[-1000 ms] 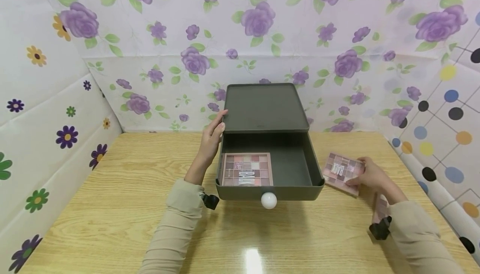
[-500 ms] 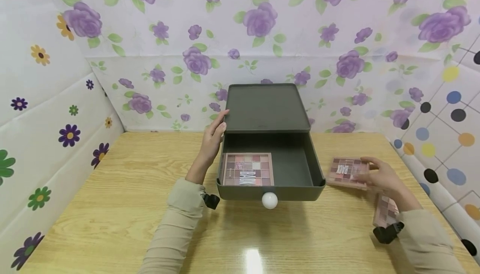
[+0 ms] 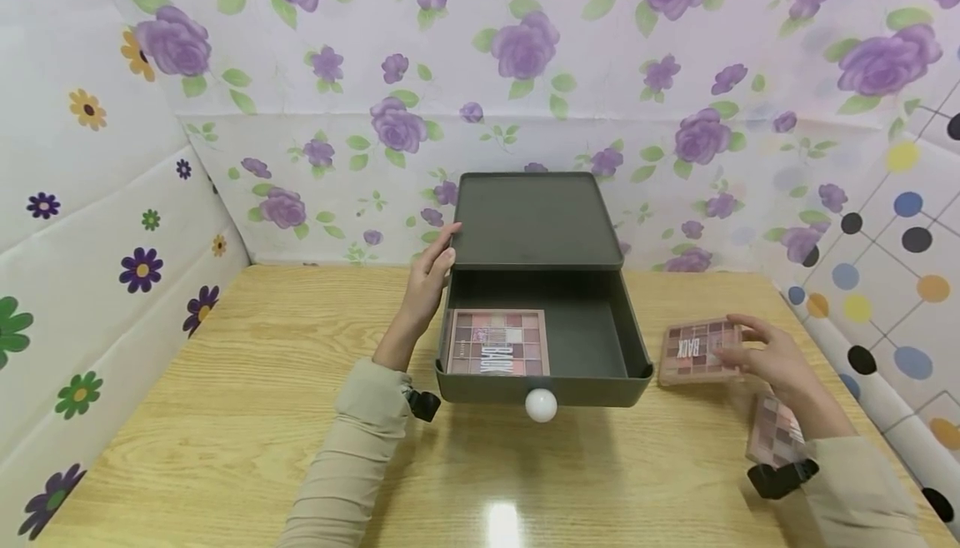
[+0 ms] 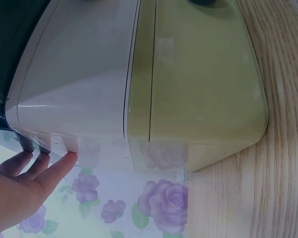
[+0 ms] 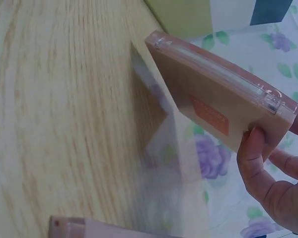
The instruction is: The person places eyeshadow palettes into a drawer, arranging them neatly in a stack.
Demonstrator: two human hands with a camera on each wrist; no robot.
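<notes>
My left hand (image 3: pixel 423 290) rests straight fingertips on the left side of a small drawer cabinet (image 3: pixel 536 219) with a dark grey top. In the left wrist view, those fingers (image 4: pixel 57 171) touch its glossy wall. The grey drawer (image 3: pixel 592 331) with a white round knob (image 3: pixel 541 406) is pulled out. One pink eyeshadow palette (image 3: pixel 487 344) lies flat in its left half. My right hand (image 3: pixel 772 365) pinches another eyeshadow palette (image 3: pixel 693 348) by its right edge. The right wrist view shows that palette (image 5: pixel 203 94) tilted and raised off the table, thumb on its underside.
A third palette (image 3: pixel 776 431) lies on the wooden table (image 3: pixel 300 415), partly beneath my right forearm. Flowered cloth (image 3: pixel 337 73) covers the wall behind the cabinet. Patterned sheets hang at left and right. Below the drawer, the cabinet front shows white and yellow-green panels (image 4: pixel 203 89).
The right hand has shifted a little to the right with its palette, which has turned squarer to the view. More of the palette under the forearm shows. The left hand stays on the cabinet.
</notes>
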